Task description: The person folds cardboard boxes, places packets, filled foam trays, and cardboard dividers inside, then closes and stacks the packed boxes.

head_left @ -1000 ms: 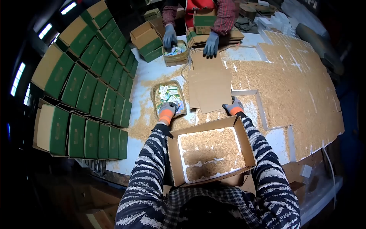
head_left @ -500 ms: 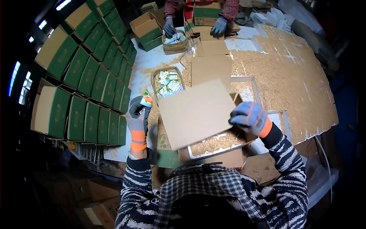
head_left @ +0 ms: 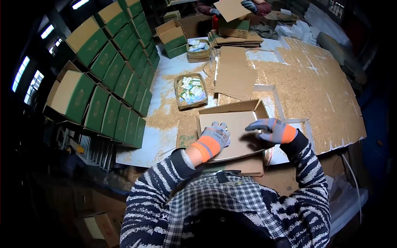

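An open cardboard box (head_left: 262, 111) stands in front of me, with a flat cardboard sheet (head_left: 237, 120) lying inside it. My left hand (head_left: 214, 138), in a grey and orange glove, is pressed down on the left part of the sheet. Edges of a small printed packet show from under that hand, mostly hidden by the palm and fingers. Over the right side of the box is my right hand (head_left: 273, 130), gloved alike, fingers apart and holding nothing.
Beyond the box are a basket of small packets (head_left: 178, 93) and a pile of cardboard sheets (head_left: 235, 76). Stacked green boxes (head_left: 111, 70) rise at left. Wood shavings (head_left: 306, 82) cover the right side. Across the table, a co-worker's gloved hand (head_left: 249, 5) holds a cardboard sheet (head_left: 231, 10).
The sheet went from my right hand down into the box, and that hand let go. My left hand moved right with the packet onto the sheet. The co-worker lifted a sheet.
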{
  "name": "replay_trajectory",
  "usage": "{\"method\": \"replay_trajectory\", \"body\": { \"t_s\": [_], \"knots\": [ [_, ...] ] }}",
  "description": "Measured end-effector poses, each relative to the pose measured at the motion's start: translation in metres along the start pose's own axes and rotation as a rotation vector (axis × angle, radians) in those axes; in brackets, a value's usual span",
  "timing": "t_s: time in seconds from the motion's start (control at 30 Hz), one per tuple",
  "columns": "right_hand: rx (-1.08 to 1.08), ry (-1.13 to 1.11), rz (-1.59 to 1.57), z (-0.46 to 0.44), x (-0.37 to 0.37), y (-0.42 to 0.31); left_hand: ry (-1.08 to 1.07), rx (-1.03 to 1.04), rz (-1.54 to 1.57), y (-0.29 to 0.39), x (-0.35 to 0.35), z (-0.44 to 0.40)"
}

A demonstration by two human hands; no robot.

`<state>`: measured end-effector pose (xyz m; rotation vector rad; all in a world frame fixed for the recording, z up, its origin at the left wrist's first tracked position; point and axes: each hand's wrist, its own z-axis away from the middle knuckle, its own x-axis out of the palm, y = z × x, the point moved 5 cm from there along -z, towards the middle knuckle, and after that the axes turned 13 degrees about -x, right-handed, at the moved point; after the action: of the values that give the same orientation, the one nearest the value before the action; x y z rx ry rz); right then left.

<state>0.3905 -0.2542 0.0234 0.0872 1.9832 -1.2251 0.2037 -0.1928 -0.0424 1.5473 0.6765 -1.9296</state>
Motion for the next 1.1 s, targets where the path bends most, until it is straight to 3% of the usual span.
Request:
{"method": "replay_trajectory", "body": {
  "t_s": [0.07, 0.2, 0.3, 0.33, 0.43, 0.5, 0.6, 0.67, 0.7, 0.73, 0.77, 0.8, 0.83, 0.87, 0.93, 1.0, 1.07, 1.1],
  "knots": [
    [0.166, 0.245, -0.063, 0.008, -0.018, 0.0, 0.007, -0.016, 0.008, 0.0, 0.004, -0.002],
    [0.097, 0.455, 0.068, 0.025, -0.026, 0.014, -0.032, 0.058, 0.111, -0.004, -0.016, 0.019],
    [0.031, 0.438, 0.217, 0.025, -0.019, 0.007, 0.172, 0.082, 0.078, -0.019, -0.013, 0.038],
    [0.033, 0.445, 0.21, 0.026, -0.016, 0.013, 0.165, 0.085, 0.072, -0.017, -0.015, 0.037],
    [0.018, 0.387, 0.276, 0.024, -0.001, 0.036, -0.125, 0.0, -0.02, -0.007, -0.005, 0.025],
    [0.014, 0.406, 0.33, 0.022, 0.008, 0.044, -0.085, -0.021, -0.057, 0.002, 0.045, 0.012],
    [0.028, 0.444, 0.316, 0.024, 0.012, 0.051, -0.088, 0.008, -0.067, 0.002, 0.04, 0.008],
    [0.127, 0.904, -0.156, 0.046, -0.002, 0.069, -0.003, 0.144, 0.104, -0.001, 0.009, 0.018],
    [0.147, 0.939, -0.207, 0.058, -0.007, 0.078, 0.243, 0.206, 0.377, -0.007, -0.012, 0.029],
    [0.146, 0.955, -0.229, 0.071, -0.012, 0.09, 0.302, 0.078, 0.648, -0.025, -0.031, 0.04],
    [0.165, 0.922, -0.276, 0.081, -0.011, 0.1, 0.356, -0.057, 0.916, -0.046, -0.042, 0.05],
    [0.185, 0.886, -0.322, 0.088, -0.006, 0.109, 0.611, -0.17, 0.97, -0.068, -0.047, 0.063],
    [0.204, 0.816, -0.448, 0.091, 0.006, 0.122, 0.618, -0.283, 1.198, -0.099, -0.016, 0.064],
    [0.22, 0.746, -0.573, 0.092, 0.022, 0.134, 0.505, -0.402, 1.536, -0.114, 0.022, 0.061],
    [0.37, 0.725, -0.838, 0.091, 0.059, 0.156, 0.125, -0.401, 1.846, -0.108, 0.117, 0.044],
    [0.606, 0.292, -0.21, 0.096, 0.086, 0.21, 0.05, -0.535, 1.698, -0.074, 0.148, 0.032],
    [0.669, 0.306, -0.279, 0.083, 0.088, 0.186, 0.025, -0.571, 1.686, -0.048, 0.139, 0.02],
    [0.675, 0.318, -0.317, 0.079, 0.087, 0.173, 0.116, -0.601, 1.571, -0.047, 0.149, 0.014]
  ]
}}
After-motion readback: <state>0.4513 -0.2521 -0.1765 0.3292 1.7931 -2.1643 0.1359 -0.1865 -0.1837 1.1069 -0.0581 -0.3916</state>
